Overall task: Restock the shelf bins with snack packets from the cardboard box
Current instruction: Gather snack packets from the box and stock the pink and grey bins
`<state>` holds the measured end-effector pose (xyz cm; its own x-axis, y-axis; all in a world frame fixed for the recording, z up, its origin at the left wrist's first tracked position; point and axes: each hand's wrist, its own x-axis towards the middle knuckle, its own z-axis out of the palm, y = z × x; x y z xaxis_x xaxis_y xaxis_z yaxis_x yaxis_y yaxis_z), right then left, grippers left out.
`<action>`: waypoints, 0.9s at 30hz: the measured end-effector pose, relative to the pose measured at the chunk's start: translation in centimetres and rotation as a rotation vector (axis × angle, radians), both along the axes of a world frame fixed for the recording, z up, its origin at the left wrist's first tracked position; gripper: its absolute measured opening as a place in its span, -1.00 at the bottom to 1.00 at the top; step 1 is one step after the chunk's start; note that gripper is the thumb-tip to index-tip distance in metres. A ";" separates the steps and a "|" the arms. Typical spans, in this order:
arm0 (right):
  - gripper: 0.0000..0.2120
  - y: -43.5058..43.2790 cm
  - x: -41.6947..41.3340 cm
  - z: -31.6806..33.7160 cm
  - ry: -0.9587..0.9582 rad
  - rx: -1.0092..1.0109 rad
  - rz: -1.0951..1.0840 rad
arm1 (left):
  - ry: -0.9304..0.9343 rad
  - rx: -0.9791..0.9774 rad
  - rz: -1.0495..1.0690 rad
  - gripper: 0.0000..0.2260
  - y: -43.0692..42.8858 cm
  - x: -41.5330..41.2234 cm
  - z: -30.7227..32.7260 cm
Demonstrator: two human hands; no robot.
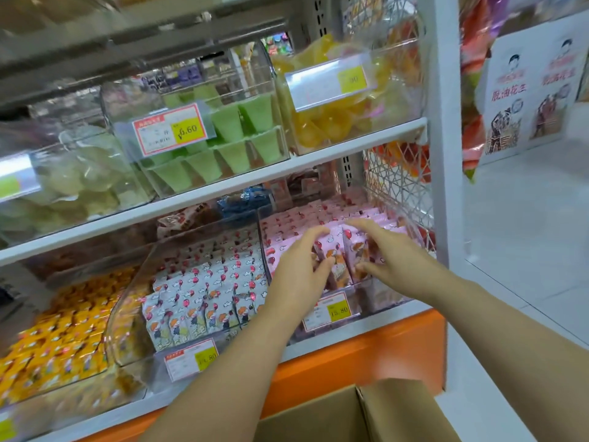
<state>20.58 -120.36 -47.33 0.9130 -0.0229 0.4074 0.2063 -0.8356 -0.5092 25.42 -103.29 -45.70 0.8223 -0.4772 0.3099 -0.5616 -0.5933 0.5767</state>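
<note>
white shelving (440,161), pale tiled floor (526,237)

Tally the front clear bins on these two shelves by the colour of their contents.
Yellow: 2, the yellow jelly cup bin and the yellow packet bin
Green: 1, the green jelly cup bin
Pale: 1, the upper left bin
White: 1, the white packet bin
Pink: 1, the pink packet bin
Total: 6
</note>
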 end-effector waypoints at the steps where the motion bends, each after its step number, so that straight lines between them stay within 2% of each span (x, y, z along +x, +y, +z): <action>1: -0.41 -0.3 0.2 -0.3 0.029 -0.049 -0.020 | 0.018 0.018 -0.005 -0.64 0.0 0.1 -0.2; 4: -0.51 -0.7 0.9 -0.7 -0.022 -0.152 -0.102 | -0.042 0.066 -0.031 -0.67 -0.5 0.4 -0.7; 10: -0.59 0.4 1.0 -0.7 -0.061 -0.037 -0.120 | -0.005 0.093 -0.027 -0.70 -1.4 1.4 -0.8; 15: -0.75 0.5 0.4 -0.3 -0.068 -0.090 -0.116 | -0.059 0.103 -0.046 -0.71 -1.2 0.6 -1.2; 18: -0.77 0.8 0.2 -0.4 -0.066 -0.088 -0.099 | -0.078 0.091 -0.061 -0.71 -0.7 -0.2 -1.9; 23: -0.77 1.6 0.1 -0.4 -0.068 -0.111 -0.074 | -0.010 0.001 0.008 -0.73 0.1 -0.2 -2.4; 27: -0.68 1.6 0.3 -0.7 -0.091 -0.084 -0.108 | 0.067 -0.035 0.099 -0.70 0.0 0.5 -1.8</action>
<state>20.86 -118.78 -48.05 0.8665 -0.0813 0.4925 0.1548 -0.8942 -0.4200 25.94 -103.25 -47.48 0.8844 -0.3824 0.2677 -0.4607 -0.6226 0.6325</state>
